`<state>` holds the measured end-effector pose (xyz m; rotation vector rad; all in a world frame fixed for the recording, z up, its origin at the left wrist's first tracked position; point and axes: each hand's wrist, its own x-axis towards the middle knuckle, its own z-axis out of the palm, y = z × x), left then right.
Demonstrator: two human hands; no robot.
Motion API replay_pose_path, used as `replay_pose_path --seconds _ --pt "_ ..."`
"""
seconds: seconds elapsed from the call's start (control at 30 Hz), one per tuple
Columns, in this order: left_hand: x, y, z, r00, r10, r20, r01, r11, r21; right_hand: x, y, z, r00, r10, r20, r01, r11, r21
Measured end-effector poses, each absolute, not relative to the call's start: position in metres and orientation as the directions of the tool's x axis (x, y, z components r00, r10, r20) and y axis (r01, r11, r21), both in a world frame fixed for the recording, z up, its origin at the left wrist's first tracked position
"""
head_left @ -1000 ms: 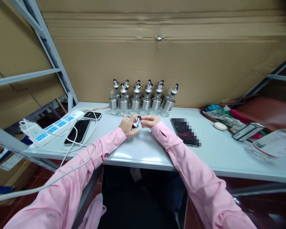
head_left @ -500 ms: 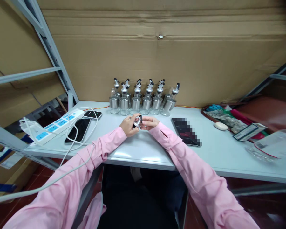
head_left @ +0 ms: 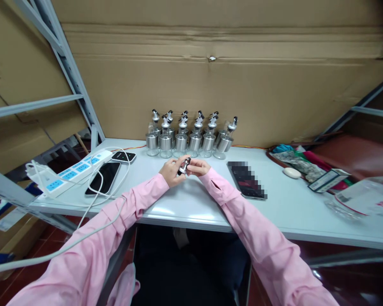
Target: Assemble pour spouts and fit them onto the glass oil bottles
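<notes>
Between my two hands, above the table's middle, is a silver and black bottle pour spout (head_left: 184, 166). My left hand (head_left: 171, 172) is closed around its left side. The fingers of my right hand (head_left: 199, 166) pinch it from the right and partly hide it. Beyond my hands stand several glass bottles (head_left: 181, 141) with brushed-metal sleeves, in two rows. Most carry the same kind of spout with a black lever. The front bottle at the left end (head_left: 151, 141) has a bare glass neck, and a capped bottle at the right end (head_left: 224, 143) leans rightward.
On the left lie a white power strip (head_left: 73, 173), loose white cables, a black phone (head_left: 104, 178) and a small black device (head_left: 124, 157). A dark phone (head_left: 247, 180) rests to the right. Farther right are a white oval object (head_left: 292, 172), a small box (head_left: 329, 180) and a plastic bag (head_left: 367, 196).
The spout has turned and tilted in my fingers, its lever now slanting up to the right. The whole view has shifted slightly with my head. The bottles stand as before.
</notes>
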<state>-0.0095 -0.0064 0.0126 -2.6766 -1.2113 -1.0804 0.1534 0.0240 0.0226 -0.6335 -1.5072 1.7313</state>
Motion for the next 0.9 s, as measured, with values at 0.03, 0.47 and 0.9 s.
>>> replay_pose_path --seconds 0.03,0.47,0.9 --pt "-0.01 -0.006 0.013 0.464 0.655 0.596 0.673 -0.698 0.243 0.154 0.023 0.023 -0.6 0.795 0.085 -0.205 -0.05 -0.978" --pt "-0.038 0.01 0.018 0.372 0.724 0.581 0.691 -0.634 0.347 0.16 0.036 0.033 -0.138 0.99 0.04 -0.429 -0.023 -0.903" --pt "-0.033 0.016 -0.008 0.407 0.875 0.262 0.796 -0.481 0.367 0.161 0.048 0.018 0.04 0.992 0.124 -0.309 0.13 -0.942"
